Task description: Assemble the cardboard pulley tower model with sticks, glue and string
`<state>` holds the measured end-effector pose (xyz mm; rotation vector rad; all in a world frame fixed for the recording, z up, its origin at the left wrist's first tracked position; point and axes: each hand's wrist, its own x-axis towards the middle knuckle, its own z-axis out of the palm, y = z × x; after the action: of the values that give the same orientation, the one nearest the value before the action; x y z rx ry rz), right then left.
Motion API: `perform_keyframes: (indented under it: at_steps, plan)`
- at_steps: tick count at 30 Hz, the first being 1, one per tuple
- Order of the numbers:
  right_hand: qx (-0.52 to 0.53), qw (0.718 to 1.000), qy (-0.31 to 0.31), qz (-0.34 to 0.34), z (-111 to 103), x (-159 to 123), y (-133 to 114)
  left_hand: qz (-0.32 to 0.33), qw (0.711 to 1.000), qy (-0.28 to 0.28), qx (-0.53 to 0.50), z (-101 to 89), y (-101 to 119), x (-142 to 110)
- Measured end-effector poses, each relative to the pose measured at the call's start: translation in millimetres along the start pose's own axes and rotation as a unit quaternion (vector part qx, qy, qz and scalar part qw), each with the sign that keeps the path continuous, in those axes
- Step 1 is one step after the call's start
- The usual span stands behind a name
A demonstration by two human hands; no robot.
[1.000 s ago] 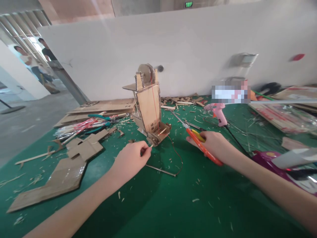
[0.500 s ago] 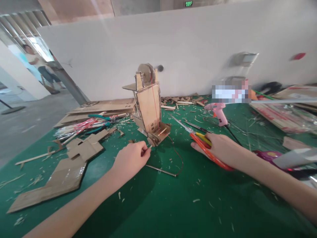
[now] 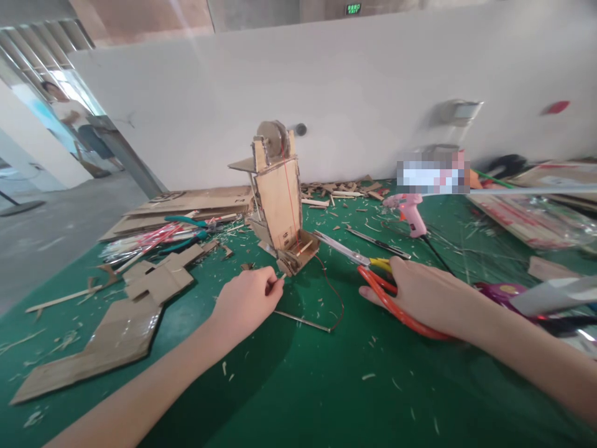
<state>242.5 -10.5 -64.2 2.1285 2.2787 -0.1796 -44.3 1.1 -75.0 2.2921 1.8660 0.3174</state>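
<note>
A cardboard and wood tower model (image 3: 280, 199) with a wheel (image 3: 272, 138) on top stands mid-table. Red thread (image 3: 288, 193) runs down its front, and a loose length curves to a thin stick (image 3: 305, 322) lying on the table. At the model's base my left hand (image 3: 249, 297) pinches the tip of a small wooden stick (image 3: 283, 276); most of that stick is hidden. My right hand (image 3: 420, 289) is around the handles of scissors (image 3: 347, 252) with orange and yellow grips. Their blades point at the base, close together.
Left lie cardboard pieces (image 3: 119, 323), teal-handled pliers (image 3: 198, 230) and wrapped sticks (image 3: 135, 242). A craft knife (image 3: 379, 242) and pink glue gun (image 3: 410, 214) lie right of the model, with a cord. Scraps litter the green table (image 3: 298, 392). A person (image 3: 77, 118) stands far left.
My right hand has moved slightly right and toward me with the scissors, their blades now flatter. My left hand has kept its pinch by the base. One distant person has gone from view.
</note>
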Motion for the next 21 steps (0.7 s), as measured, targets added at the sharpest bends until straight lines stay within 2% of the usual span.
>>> perform_keyframes:
  at_steps: [6, 21]
  plan:
    - [-0.009, 1.0, -0.001, -0.004, -4, 4, -1, -0.01, 1.0, -0.006, 0.006, 2.4, -1, 0]
    - [-0.036, 0.998, -0.033, 0.028, -20, 2, -19, -0.017, 1.0, -0.005, 0.021, 3.9, -1, 2]
